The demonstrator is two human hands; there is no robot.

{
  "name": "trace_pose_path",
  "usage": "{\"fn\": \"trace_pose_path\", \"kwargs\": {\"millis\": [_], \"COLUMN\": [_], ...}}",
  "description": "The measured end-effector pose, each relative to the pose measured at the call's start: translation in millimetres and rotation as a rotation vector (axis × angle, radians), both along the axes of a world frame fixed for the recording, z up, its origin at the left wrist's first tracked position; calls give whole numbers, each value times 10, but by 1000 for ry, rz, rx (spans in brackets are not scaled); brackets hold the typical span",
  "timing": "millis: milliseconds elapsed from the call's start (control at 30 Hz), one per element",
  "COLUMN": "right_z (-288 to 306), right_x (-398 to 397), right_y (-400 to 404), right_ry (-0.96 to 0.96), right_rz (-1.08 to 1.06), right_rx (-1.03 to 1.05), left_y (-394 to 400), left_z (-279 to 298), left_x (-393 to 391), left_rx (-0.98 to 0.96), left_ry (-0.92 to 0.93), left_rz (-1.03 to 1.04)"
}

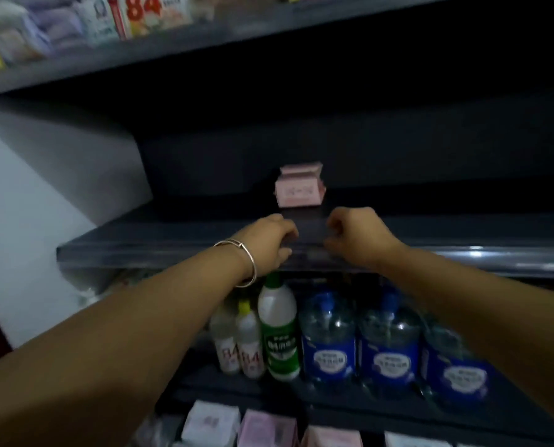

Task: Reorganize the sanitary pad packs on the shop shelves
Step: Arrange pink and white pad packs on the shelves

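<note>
My left hand (271,238) and my right hand (354,235) both sit at the front lip of the dark grey metal middle shelf (159,243), fingers curled under. Neither grip holds a pack; whether the fingers hook the shelf edge or only rest against it, the blur does not let me tell.

The small pale pink soft-wrapped sanitary pad pack (300,185) stands alone further back on that shelf, just beyond and between my hands, apart from both. Its long axis runs left to right, parallel to the shelf's front edge, its printed face turned toward me, and its crimped top seam points up.

What could go wrong, as I judge it: the pack is light and stands on a narrow base, so a reach that clips its top could tip it backward into the dark rear of the shelf. My forearms hang over the green-labelled white plastic bottle (279,330) and the blue-labelled clear water jugs (329,337) on the shelf below; dropping an elbow while pulling back could knock the tall bottle over. The pink and white packs (269,429) lower down wait untouched.
</note>
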State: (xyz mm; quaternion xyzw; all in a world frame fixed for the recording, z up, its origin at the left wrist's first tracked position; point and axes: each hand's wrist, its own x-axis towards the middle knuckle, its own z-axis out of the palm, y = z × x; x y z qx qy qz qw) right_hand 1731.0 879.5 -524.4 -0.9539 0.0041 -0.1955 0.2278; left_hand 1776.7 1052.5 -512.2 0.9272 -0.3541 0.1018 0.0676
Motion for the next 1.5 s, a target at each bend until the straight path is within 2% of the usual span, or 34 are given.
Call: {"fn": "trace_pose_path", "kwargs": {"millis": [233, 500, 667, 767, 833, 933, 1067, 1200, 1300, 1500], "right_z": [140, 219, 260, 270, 304, 347, 367, 386, 366, 374], "right_x": [1135, 2059, 2433, 2651, 2730, 2859, 3058, 3217, 3321, 3447], "right_y": [-265, -670, -834, -854, -816, -781, -731, -707, -706, -810], "right_ry": [21, 94, 45, 46, 42, 32, 45, 87, 147, 181], "right_rz": [-78, -157, -117, -92, -85, -67, -42, -3, 26, 21], "right_rx": [-74, -127, -176, -158, -130, -108, -95, 77, 117, 167], "left_y": [-240, -719, -945, -931, -888, -826, -793, -786, -793, -729], "left_z": [112, 179, 230, 241, 275, 351, 315, 191, 149, 257], "left_x": [1029, 1975, 2359, 2494, 2533, 2573, 2635, 2705, 2720, 2743], "left_rx": [62, 53, 77, 214, 285, 219, 69, 179, 258, 216], "left_ry": [-126, -58, -43, 28, -14, -34, 158, 118, 108, 173], "left_rz": [141, 166, 88, 138, 165, 117, 61, 89, 94, 33]}}
